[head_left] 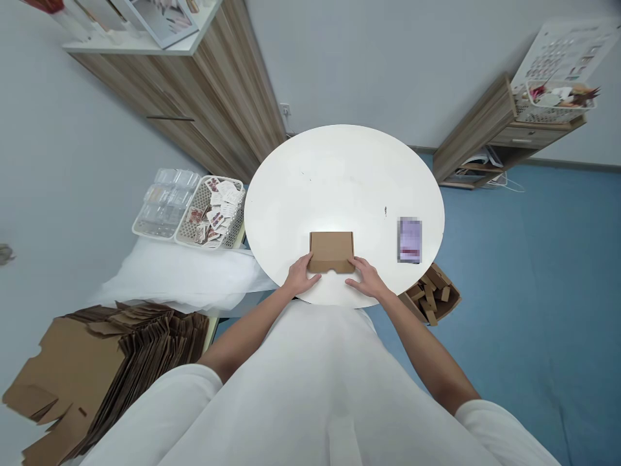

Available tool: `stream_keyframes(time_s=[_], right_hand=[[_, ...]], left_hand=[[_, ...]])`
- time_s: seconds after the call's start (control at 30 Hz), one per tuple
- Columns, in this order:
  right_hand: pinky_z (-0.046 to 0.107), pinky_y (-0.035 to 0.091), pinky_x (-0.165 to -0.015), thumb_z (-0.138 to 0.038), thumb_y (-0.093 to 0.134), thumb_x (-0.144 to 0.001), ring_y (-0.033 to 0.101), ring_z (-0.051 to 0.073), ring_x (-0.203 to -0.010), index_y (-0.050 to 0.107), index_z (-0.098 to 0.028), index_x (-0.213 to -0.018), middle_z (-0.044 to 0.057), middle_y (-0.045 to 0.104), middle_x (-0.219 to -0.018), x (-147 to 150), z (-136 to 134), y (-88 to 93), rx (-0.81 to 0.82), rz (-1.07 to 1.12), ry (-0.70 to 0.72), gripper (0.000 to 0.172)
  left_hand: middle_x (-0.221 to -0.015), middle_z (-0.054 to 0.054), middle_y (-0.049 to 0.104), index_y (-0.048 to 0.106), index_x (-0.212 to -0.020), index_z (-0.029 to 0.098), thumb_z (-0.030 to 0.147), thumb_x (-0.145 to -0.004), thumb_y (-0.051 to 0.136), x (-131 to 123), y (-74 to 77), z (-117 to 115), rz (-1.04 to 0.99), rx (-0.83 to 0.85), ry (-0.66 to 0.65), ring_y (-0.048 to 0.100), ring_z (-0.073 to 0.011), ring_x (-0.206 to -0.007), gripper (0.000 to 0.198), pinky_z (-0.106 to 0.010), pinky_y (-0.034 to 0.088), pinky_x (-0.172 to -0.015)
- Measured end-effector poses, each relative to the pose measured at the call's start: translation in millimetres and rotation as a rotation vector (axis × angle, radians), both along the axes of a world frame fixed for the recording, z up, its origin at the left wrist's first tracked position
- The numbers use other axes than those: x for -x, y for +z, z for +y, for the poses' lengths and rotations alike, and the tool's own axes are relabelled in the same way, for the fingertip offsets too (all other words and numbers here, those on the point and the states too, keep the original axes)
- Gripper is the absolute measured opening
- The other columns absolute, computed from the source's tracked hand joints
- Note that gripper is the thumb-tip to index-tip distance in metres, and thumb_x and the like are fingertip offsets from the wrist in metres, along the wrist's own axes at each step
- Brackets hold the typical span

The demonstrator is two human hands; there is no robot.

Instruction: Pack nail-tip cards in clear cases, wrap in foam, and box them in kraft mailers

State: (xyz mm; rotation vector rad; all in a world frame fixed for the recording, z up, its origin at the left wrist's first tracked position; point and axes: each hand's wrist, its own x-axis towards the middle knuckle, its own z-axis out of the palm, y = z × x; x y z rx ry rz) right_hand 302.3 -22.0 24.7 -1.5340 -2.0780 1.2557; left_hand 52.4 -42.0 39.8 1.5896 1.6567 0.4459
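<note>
A small brown cardboard box (pixel 332 247) lies closed and flat near the front edge of a white oval table (pixel 339 168). My left hand (pixel 301 275) grips the box's near left corner, its fingers along the side and its thumb pointing inward by the front face. At the near right corner, the fingers of my right hand (pixel 367 277) press against the box, with the thumb held apart below. The box sits between both hands. To the right on the table is a purple, pixelated rectangular item (pixel 410 240).
Flattened cardboard boxes (pixel 82 362) are stacked at lower left. Beside the table stand a white basket of printed cards (pixel 213 213), a clear compartment tray (pixel 167 200) and white sheeting (pixel 184 272). A carton of small brown boxes (pixel 431 294) is at right, below the tabletop.
</note>
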Motion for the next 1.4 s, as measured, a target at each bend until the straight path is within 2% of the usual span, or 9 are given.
stream_keyframes(time_s=[0.23, 0.37, 0.5, 0.7, 0.87, 1.0, 1.17, 1.3, 1.4], right_hand=[[0.041, 0.037, -0.092, -0.048, 0.060, -0.068, 0.046, 0.023, -0.105, 0.037, -0.029, -0.129, 0.007, 0.047, -0.108, 0.9, 15.9, 12.5, 0.035, 0.159, -0.107, 0.069], [0.038, 0.038, -0.089, -0.051, 0.043, -0.079, 0.048, 0.021, -0.096, 0.040, -0.030, -0.128, 0.005, 0.050, -0.098, 3.3, 36.6, 30.0, 0.093, 0.214, -0.146, 0.053], [0.036, 0.036, -0.088, -0.052, 0.039, -0.081, 0.049, 0.020, -0.093, 0.047, -0.031, -0.123, 0.003, 0.052, -0.091, 8.0, 50.8, 39.9, 0.176, 0.167, -0.188, 0.048], [0.033, 0.036, -0.086, -0.053, 0.046, -0.077, 0.051, 0.021, -0.092, 0.058, -0.030, -0.110, 0.003, 0.059, -0.096, 10.0, 58.6, 44.4, 0.237, 0.143, -0.293, 0.042], [0.033, 0.040, -0.078, -0.055, 0.047, -0.074, 0.052, 0.019, -0.084, 0.064, -0.026, -0.088, 0.001, 0.055, -0.119, 10.8, 61.9, 51.3, 0.342, 0.236, -0.291, 0.036], [0.032, 0.041, -0.074, -0.058, 0.044, -0.074, 0.051, 0.017, -0.074, 0.062, -0.022, -0.072, 0.001, 0.055, -0.118, 11.4, 62.9, 54.2, 0.349, 0.254, -0.281, 0.041], [0.032, 0.041, -0.074, -0.058, 0.045, -0.075, 0.052, 0.017, -0.074, 0.065, -0.022, -0.080, 0.004, 0.063, -0.095, 10.9, 64.3, 53.9, 0.351, 0.242, -0.304, 0.042], [0.032, 0.041, -0.076, -0.053, 0.051, -0.073, 0.053, 0.017, -0.077, 0.063, -0.024, -0.102, 0.004, 0.061, -0.103, 8.6, 62.6, 55.1, 0.394, 0.259, -0.346, 0.043], [0.033, 0.040, -0.080, -0.048, 0.054, -0.072, 0.055, 0.016, -0.080, 0.059, -0.024, -0.111, 0.004, 0.060, -0.106, 6.9, 59.7, 55.9, 0.448, 0.285, -0.358, 0.045]], left_hand=[[-0.121, -0.010, 0.043, 0.026, -0.133, 0.024, 0.039, -0.068, 0.063, 5.3, 8.2, 6.2, -0.064, -0.166, 0.011, 0.044, -0.0236, -0.110, 0.076, -0.037, 0.036, -0.093], [-0.103, -0.008, 0.047, 0.030, -0.132, 0.023, 0.039, -0.080, 0.050, 8.3, 11.5, 24.4, -0.049, -0.104, 0.088, 0.051, -0.0193, -0.090, 0.059, -0.035, 0.042, -0.083], [-0.099, -0.007, 0.045, 0.027, -0.134, 0.023, 0.038, -0.083, 0.044, 7.3, 14.5, 39.1, -0.001, -0.020, 0.086, 0.051, -0.0166, -0.081, 0.056, -0.033, 0.042, -0.081], [-0.097, -0.007, 0.044, 0.023, -0.136, 0.020, 0.037, -0.082, 0.047, 3.9, 21.2, 45.2, 0.104, -0.054, 0.067, 0.049, -0.0196, -0.082, 0.062, -0.033, 0.042, -0.075], [-0.086, -0.006, 0.047, 0.031, -0.133, 0.020, 0.036, -0.081, 0.048, 3.4, 24.1, 46.6, 0.076, -0.091, 0.060, 0.048, -0.0214, -0.083, 0.057, -0.034, 0.041, -0.078], [-0.086, -0.005, 0.049, 0.037, -0.130, 0.020, 0.041, -0.078, 0.051, 4.1, 27.5, 47.2, 0.025, -0.062, 0.083, 0.050, -0.0191, -0.076, 0.057, -0.034, 0.041, -0.077], [-0.093, -0.005, 0.055, 0.042, -0.126, 0.022, 0.047, -0.080, 0.046, 3.7, 34.9, 47.9, -0.084, -0.040, 0.148, 0.050, -0.0148, -0.070, 0.053, -0.031, 0.043, -0.075], [-0.101, -0.004, 0.059, 0.054, -0.113, 0.022, 0.048, -0.085, 0.033, 4.6, 40.9, 50.5, -0.103, -0.035, 0.204, 0.052, -0.0156, -0.077, 0.045, -0.030, 0.042, -0.077], [-0.099, -0.003, 0.062, 0.060, -0.102, 0.021, 0.048, -0.085, 0.032, 6.6, 42.1, 52.3, -0.108, -0.025, 0.218, 0.054, -0.0157, -0.079, 0.043, -0.029, 0.042, -0.077]])
